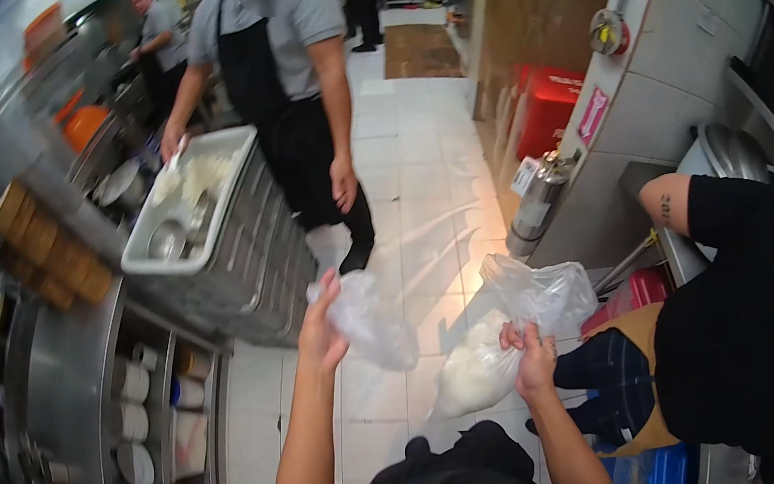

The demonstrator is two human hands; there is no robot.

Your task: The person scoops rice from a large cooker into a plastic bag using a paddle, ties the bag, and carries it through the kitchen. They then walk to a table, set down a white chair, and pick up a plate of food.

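Note:
My left hand [321, 325] is closed on a thin, clear plastic bag [369, 321] that hangs crumpled to its right. My right hand [532, 358] grips the neck of a second clear bag [473, 370], whose lower part bulges with something white. The loose top of that bag spreads out above my fingers. Both hands are held apart over the tiled floor. Ahead to the left, a white tub [198, 263] holds white food and a metal bowl [168, 239].
A person in a grey shirt and black apron [254, 71] stands beside the tub. Another in black [742, 307] bends close on my right. Metal shelves with containers [135, 439] line the left; a fire extinguisher [535, 203] stands by the wall.

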